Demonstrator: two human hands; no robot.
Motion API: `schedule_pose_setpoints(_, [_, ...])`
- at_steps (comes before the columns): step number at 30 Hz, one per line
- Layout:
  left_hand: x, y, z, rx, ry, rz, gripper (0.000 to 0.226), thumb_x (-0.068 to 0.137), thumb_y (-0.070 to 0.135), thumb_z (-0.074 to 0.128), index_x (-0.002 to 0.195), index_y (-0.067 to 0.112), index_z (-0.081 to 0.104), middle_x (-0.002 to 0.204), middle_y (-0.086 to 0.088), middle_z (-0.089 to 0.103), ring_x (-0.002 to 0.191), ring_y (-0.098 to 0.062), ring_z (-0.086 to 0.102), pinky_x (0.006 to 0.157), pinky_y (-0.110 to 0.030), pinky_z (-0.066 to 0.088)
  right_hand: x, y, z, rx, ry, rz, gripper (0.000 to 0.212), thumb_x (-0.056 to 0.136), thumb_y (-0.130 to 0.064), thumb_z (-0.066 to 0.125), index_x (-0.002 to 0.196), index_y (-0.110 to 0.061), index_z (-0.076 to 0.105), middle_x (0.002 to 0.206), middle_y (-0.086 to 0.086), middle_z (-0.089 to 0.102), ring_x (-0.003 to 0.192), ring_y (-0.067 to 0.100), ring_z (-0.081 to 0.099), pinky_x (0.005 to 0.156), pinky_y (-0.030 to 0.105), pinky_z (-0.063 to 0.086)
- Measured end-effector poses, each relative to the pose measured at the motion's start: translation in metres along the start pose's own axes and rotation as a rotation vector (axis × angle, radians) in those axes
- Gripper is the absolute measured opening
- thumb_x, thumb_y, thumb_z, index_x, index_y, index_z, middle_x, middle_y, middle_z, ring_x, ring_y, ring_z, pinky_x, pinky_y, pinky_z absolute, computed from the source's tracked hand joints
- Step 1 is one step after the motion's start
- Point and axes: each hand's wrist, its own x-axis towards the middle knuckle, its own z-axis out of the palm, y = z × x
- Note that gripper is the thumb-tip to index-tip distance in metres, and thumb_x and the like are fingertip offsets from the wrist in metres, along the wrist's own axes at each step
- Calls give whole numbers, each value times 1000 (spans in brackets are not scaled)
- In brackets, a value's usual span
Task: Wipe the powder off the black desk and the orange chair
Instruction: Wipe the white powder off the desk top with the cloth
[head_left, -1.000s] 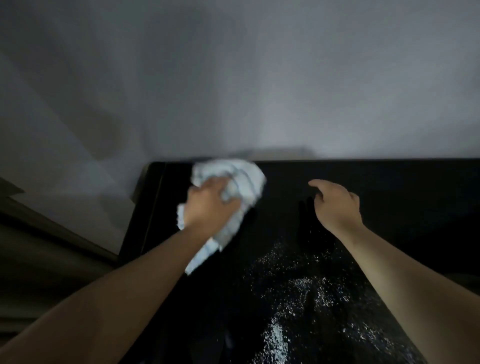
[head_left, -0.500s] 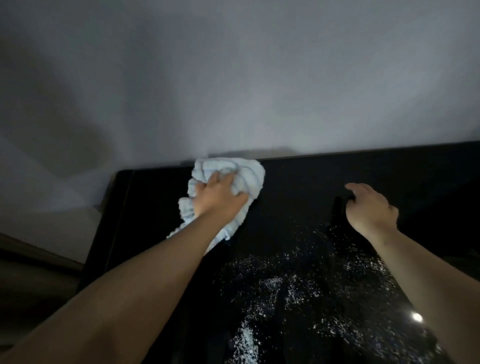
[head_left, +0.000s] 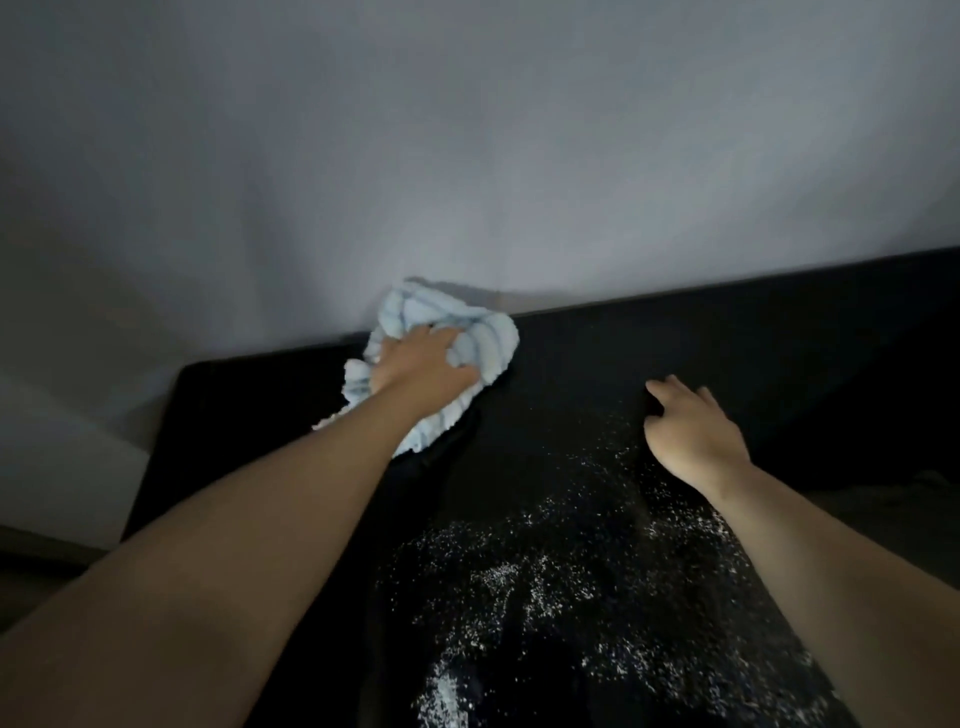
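At the table's (head_left: 779, 332) far edge by the wall, your left hand (head_left: 421, 366) has carried the bunched blue cloth (head_left: 483, 338) it grips farther back; your right hand (head_left: 693, 434) rests loose-fingered; powder (head_left: 519, 582) nearer you remains unwiped.

Dim room, soft glow on wall (head_left: 467, 182), wide-angle edge distortion

The left hand (head_left: 423, 366) covers the middle of the light blue cloth (head_left: 483, 338), and its fingertips are buried in the folds. The black desk (head_left: 571, 395) and the white powder (head_left: 519, 582) run off the frame's bottom edge; the desk's right end sinks into darkness.
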Motion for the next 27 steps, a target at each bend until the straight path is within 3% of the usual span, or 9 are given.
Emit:
schedule_pose_setpoints(4, [-36,14,21,13,-226,370,35,79,44,57,114,37,59,115,6,59,112,-23,54,91,-34,43,5,9,-11,-18,-49,-18,52,97,-15,35,146,-31,31,157,-8,20,143,25,17,113,44,23])
schedule_pose_setpoints(6, [-50,14,20,-59,-377,443,49,66,49,57,115,42,60,110,12,60,101,-13,57,86,-32,47,12,15,-23,96,-67,-13,50,95,-9,34,139,-31,45,151,-2,36,133,26,37,109,40,33])
schedule_pose_setpoints(11, [-5,20,14,30,50,200,62,79,47,52,138,36,40,144,4,42,126,-27,41,103,-34,33,20,42,-36,56,133,49,46,96,-9,35,138,-23,46,144,7,45,131,30,40,105,40,32])
schedule_pose_setpoints(14, [-6,35,26,137,-26,140,63,83,45,54,142,38,33,148,4,34,128,-33,35,101,-38,31,13,46,-19,-44,118,16,51,96,-8,34,146,-19,34,156,1,25,143,24,21,112,40,24])
schedule_pose_setpoints(17, [-37,44,37,26,-209,482,61,69,46,64,128,39,51,130,11,54,115,-18,50,90,-29,37,12,47,-14,-50,149,1,51,97,-10,34,147,-19,31,157,1,22,145,23,16,113,42,22])
schedule_pose_setpoints(19, [-52,48,32,-26,-388,531,64,56,48,57,120,52,49,118,19,58,101,-7,54,82,-28,44,13,47,-14,-59,157,-7,50,97,-12,35,147,-18,30,157,1,22,145,24,16,113,42,22])
schedule_pose_setpoints(22, [-24,59,15,-109,-135,493,53,55,51,52,107,61,50,109,10,63,103,-17,59,84,-32,49,14,48,-14,-63,145,4,50,98,-13,35,147,-20,29,158,0,20,145,23,16,114,42,22])
schedule_pose_setpoints(24, [14,67,4,-95,60,467,59,67,47,57,126,46,50,131,6,55,121,-21,49,100,-37,40,14,46,-14,-72,143,12,51,98,-14,35,148,-21,28,158,0,18,145,22,15,114,41,22])
schedule_pose_setpoints(27, [50,79,17,201,-32,416,63,83,40,55,143,34,34,152,4,30,138,-29,25,110,-44,24,13,45,-17,-98,141,9,51,98,-14,34,148,-22,27,158,-1,17,146,22,14,113,41,24])
